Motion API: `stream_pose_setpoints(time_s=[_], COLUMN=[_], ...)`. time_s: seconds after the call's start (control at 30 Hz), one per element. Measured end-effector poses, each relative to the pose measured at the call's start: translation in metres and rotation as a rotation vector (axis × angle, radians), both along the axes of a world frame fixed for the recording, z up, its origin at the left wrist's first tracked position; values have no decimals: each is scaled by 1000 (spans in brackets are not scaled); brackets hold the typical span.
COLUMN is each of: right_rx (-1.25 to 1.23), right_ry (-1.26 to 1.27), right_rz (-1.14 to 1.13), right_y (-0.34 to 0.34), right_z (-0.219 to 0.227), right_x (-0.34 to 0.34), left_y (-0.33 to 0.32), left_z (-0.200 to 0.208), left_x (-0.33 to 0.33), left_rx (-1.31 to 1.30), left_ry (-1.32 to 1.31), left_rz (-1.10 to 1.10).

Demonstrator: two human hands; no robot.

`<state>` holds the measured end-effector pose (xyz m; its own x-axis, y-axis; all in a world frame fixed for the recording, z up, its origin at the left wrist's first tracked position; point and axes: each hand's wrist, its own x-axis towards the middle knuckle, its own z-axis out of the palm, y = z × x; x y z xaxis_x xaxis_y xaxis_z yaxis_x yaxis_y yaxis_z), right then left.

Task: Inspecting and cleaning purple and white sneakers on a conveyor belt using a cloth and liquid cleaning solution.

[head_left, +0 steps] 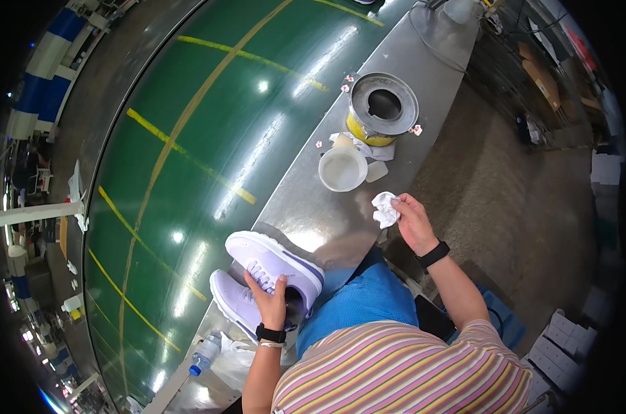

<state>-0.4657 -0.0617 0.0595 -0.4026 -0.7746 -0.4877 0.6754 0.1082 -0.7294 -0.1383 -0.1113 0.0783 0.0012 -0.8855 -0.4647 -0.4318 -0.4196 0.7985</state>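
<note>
My left hand point(270, 305) grips a lavender sneaker point(289, 268) with a white sole, fingers over its laces and thumb by the collar. A matching second sneaker point(230, 292) lies close beside it, partly hidden by my hand and the first one. Out to the right, my right hand point(415, 224) pinches a crumpled white cloth point(384, 210) between thumb and fingers. Beyond that cloth, a small white tub point(342, 170) sits on the metal ledge, with a round metal can point(404, 114) with a yellow side behind it.
The narrow metal ledge point(313, 219) borders a green conveyor belt point(209, 138) with yellow lines. A plastic bottle point(206, 353) and a white plastic bag point(233, 362) lie near my left forearm. White boxes point(568, 338) are stacked at the lower right.
</note>
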Motion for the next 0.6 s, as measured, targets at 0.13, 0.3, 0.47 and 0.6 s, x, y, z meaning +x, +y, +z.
stream_pose_setpoints(time_s=[0.13, 0.3, 0.47, 0.6], right_rx=[11, 71, 117, 153], right_ry=[-56, -95, -192, -305], right_rz=[60, 169, 246, 293], right_y=[-13, -12, -13, -19], right_z=[10, 9, 2, 13], right_x=[17, 20, 35, 52], left_y=[1, 2, 2, 1], left_z=[-2, -1, 3, 16], left_x=[1, -5, -4, -14], left_rx=[-19, -30, -26, -257], left_ry=[-22, 5, -16, -333], left_rz=[20, 14, 22, -107])
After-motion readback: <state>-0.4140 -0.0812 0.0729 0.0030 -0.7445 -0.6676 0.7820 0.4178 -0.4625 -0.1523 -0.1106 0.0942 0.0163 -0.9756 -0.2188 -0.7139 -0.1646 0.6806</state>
